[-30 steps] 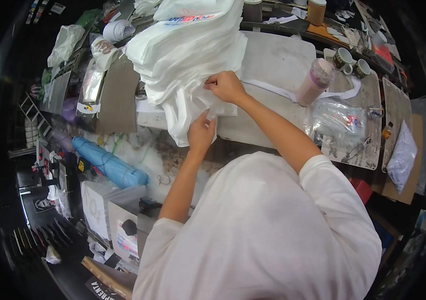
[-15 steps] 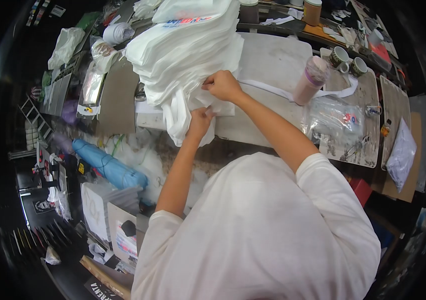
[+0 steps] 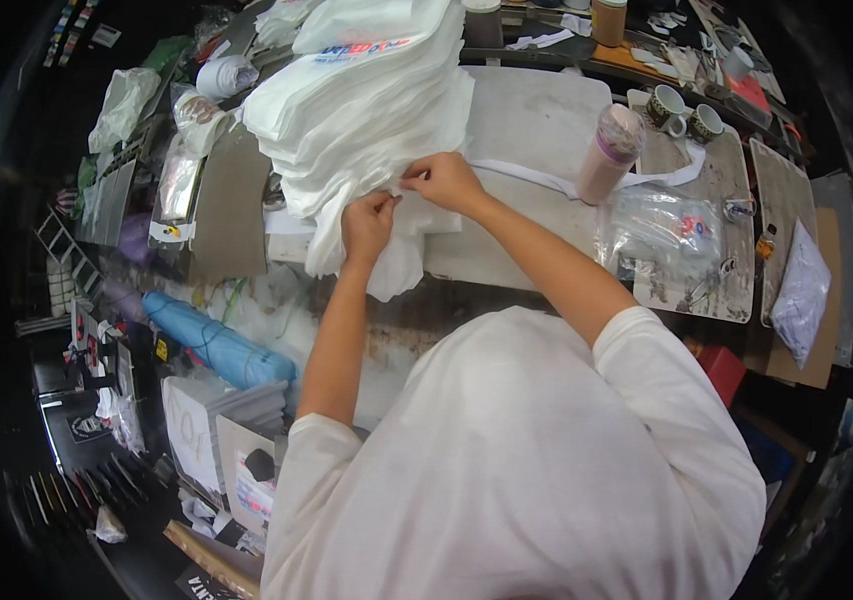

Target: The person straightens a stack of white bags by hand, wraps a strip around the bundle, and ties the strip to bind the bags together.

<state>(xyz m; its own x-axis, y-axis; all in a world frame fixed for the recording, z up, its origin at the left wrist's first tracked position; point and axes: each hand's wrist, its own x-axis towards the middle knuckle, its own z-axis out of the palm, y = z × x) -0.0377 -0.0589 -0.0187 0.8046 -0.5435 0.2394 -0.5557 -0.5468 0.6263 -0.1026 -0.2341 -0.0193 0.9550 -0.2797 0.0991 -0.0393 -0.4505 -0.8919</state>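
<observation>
A thick stack of white bags (image 3: 356,110) with red and blue print lies on the table, its lower ends hanging over the near edge. My left hand (image 3: 368,226) pinches the white material at the lower part of the stack. Just to its right, my right hand (image 3: 443,184) also has thumb and fingertips closed on a bit of the same material. The two hands are close together but apart. Loose white folds hang below them.
Right of the stack stand a pink bottle (image 3: 610,155), a clear plastic packet (image 3: 661,228) and two mugs (image 3: 665,108). A white strap (image 3: 536,178) crosses the worn table (image 3: 536,110). A blue roll (image 3: 218,342) lies lower left.
My left hand has moved up and left, nearer the level of my right hand. The looped folds beside it have dropped and spread. The view has shifted slightly.
</observation>
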